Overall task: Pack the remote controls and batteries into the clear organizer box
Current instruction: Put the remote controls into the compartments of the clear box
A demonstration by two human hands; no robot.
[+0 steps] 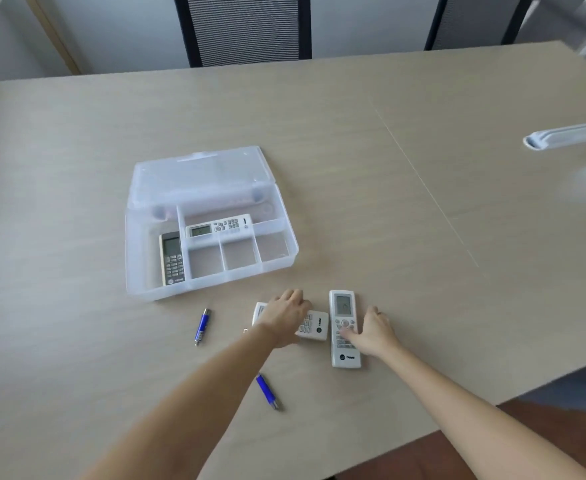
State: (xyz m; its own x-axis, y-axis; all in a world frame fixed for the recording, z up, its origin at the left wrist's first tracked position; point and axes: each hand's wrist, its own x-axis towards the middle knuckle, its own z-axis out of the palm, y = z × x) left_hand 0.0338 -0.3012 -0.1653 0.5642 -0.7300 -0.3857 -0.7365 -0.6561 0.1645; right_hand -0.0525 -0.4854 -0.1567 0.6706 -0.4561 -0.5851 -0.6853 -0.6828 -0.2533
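While both hands are down on the two loose remotes, the work sits low in the frame on a wide wooden table (pixel 353 168). Left of centre stands the clear box (pixel 139 258) with its lid thrown back; a dark remote (pixel 172 258) lies in its left compartment and a white one (pixel 218 226) lies across the long rear compartment, while the three small front compartments look empty.

Just below the box, the left hand (pixel 284 317) covers a short white remote (pixel 314 327), fingers curled over its far edge, though whether they have closed under it I cannot tell. Beside it the right hand (pixel 374 330) rests on a tall white remote (pixel 344 327), thumb on the buttons, fingers spread apart on the far side, not yet clamped.

To do this well, each grip should pinch its remote by the long edges, not the keys, and lift clear before swinging up-left. The tall one probably needs the long rear slot or the left bay.

Two blue batteries wait on the table, one (pixel 202 326) at lower left of the box and another (pixel 267 391) between the forearms; the small front cells likely suit them.
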